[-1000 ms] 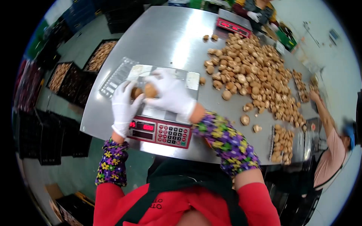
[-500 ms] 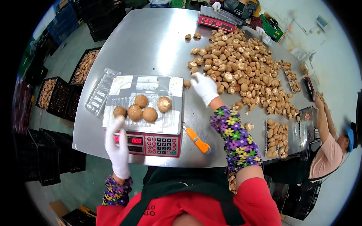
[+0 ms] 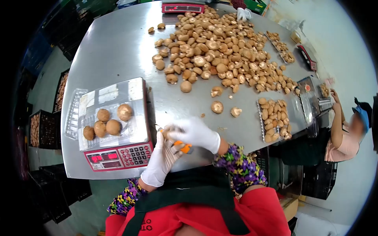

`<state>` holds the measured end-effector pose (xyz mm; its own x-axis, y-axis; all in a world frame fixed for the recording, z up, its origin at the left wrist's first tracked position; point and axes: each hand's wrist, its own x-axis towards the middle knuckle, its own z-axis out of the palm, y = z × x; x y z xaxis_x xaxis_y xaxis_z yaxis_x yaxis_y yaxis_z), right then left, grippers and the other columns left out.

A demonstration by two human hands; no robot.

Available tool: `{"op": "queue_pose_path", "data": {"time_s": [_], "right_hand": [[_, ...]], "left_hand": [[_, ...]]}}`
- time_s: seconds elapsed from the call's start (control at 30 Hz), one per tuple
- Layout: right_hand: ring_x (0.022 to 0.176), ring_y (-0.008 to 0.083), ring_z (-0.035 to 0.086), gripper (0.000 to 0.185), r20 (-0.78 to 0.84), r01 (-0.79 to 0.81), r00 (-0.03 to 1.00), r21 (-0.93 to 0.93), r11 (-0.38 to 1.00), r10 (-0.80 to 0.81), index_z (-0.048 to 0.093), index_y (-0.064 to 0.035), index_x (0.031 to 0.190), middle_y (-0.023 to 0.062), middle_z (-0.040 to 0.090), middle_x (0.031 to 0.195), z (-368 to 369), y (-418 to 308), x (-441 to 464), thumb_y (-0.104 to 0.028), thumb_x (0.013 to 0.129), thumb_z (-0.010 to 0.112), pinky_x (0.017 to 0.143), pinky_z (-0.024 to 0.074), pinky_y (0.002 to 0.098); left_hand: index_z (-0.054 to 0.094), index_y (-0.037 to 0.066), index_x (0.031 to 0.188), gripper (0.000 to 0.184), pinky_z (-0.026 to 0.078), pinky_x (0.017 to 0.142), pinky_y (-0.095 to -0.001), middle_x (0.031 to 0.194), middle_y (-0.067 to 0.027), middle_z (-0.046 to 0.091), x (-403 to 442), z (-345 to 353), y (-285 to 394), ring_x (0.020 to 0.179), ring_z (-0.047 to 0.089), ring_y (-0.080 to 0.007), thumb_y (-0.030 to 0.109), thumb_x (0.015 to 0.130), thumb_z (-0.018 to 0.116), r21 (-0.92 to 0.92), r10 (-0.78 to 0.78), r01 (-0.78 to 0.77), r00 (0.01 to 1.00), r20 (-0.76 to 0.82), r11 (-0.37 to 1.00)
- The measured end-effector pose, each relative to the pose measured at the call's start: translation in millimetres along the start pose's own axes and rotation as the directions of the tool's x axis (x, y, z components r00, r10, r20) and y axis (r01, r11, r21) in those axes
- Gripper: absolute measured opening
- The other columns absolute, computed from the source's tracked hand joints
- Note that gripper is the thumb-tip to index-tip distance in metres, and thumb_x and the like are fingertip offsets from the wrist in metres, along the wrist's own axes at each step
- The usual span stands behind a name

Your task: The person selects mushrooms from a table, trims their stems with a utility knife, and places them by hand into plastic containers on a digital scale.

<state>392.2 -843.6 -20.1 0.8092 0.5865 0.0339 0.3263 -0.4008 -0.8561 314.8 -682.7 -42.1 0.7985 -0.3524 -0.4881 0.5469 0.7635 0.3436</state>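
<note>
My left hand (image 3: pixel 160 161) and my right hand (image 3: pixel 197 135) are together in front of my body, closed around a brown mushroom (image 3: pixel 169 131) that is partly hidden by white-gloved fingers. An orange-handled tool (image 3: pixel 184 147) shows below my right hand, partly covered by the hands; whether it lies on the table cannot be told. To the left, several mushrooms (image 3: pixel 113 127) sit in a clear plastic tray on the red and silver scale (image 3: pixel 134 155).
A large mushroom pile (image 3: pixel 220 51) spreads over the metal table (image 3: pixel 118 55). A filled tray (image 3: pixel 274 120) stands at right, with loose mushrooms (image 3: pixel 217 107) nearer. Another scale (image 3: pixel 183 8) is at the far edge. A co-worker (image 3: pixel 346 137) stands right; black crates (image 3: pixel 45 129) are left.
My right hand has come back from the pile toward me, and my left hand has left the tray on the scale to meet it. The view has shifted right.
</note>
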Motion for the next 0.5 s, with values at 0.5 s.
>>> {"op": "queue_pose_path", "data": {"time_s": [0.5], "right_hand": [[0.107,0.0284,0.060,0.027,-0.573,-0.210,0.782,0.128,0.969,0.246,0.061,-0.0029,0.117,0.0133,0.062,0.110,-32,53,-5,-0.014,0.093,0.058,0.096,0.0466,0.0343]], "left_hand": [[0.059,0.003,0.115,0.029,0.048,0.094,-0.0330,0.110,-0.0123,0.063,-70,-1,68,0.107,0.061,-0.0222,0.001,0.086,0.063,0.875,0.777,-0.446,0.477,0.411,-0.189]]}}
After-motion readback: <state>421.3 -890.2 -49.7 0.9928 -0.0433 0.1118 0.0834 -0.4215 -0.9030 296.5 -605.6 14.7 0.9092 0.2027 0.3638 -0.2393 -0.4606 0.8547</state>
